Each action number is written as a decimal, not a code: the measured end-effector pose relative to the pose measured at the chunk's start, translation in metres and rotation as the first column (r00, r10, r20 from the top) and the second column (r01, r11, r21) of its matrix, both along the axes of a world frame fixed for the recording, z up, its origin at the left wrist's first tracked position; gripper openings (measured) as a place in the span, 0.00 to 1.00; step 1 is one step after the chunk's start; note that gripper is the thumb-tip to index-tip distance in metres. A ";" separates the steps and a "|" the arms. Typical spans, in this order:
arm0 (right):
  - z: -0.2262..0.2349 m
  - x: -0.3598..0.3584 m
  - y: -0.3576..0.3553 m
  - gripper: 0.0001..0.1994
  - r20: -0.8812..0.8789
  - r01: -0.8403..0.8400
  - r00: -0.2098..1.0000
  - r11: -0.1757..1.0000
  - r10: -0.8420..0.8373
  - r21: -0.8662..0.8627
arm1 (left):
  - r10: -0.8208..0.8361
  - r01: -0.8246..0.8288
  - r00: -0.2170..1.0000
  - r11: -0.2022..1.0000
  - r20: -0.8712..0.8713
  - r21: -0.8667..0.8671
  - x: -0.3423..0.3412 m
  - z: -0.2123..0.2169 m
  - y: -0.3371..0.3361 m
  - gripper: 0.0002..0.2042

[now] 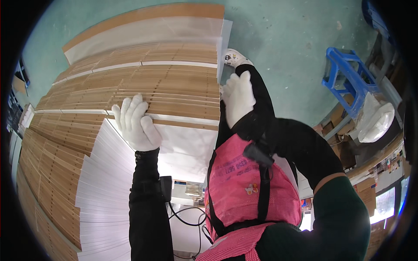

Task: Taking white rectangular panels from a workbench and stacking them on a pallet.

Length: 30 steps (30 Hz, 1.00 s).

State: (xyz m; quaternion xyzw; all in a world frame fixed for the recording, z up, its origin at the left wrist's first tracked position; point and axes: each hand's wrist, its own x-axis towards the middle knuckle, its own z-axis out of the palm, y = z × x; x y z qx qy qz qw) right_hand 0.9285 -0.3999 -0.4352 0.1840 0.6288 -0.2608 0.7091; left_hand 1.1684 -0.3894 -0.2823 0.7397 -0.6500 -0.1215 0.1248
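Note:
My left hand [138, 124], in a white knit glove, lies with fingers stretched and a little apart over the edges of a large stack of folded cardboard sheets [174, 82]. The sheets are brown with white faces and stand packed in rows. The thumb rests by a white sheet [187, 145] at the stack's near side. Beside the stack's right edge is my right hand [239, 96], also gloved in white. Its fingers look curled in; what they hold, if anything, is hidden.
To the left, more brown-edged sheets [52, 174] fan out with white ones [104, 191]. A tall board [174, 28] stands at the far side. On the right are a blue plastic stool [352, 82] and a clear plastic bag [376, 119]. Black cables [187, 222] hang near my left forearm.

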 end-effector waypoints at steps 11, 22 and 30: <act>0.029 0.022 -0.012 0.39 -0.132 -0.104 0.984 0.988 0.119 0.118 | 0.010 -0.007 0.999 0.996 -0.033 0.086 0.005 0.003 0.004 0.12; -0.027 0.042 -0.041 0.22 -0.290 -0.337 0.870 0.910 0.399 0.242 | 0.015 -0.010 0.999 0.992 -0.033 0.126 0.002 0.001 0.007 0.12; -0.024 0.022 -0.015 0.18 -0.003 -0.038 0.999 0.992 0.038 0.119 | -0.016 0.013 0.997 0.999 0.070 0.042 -0.016 0.002 0.010 0.10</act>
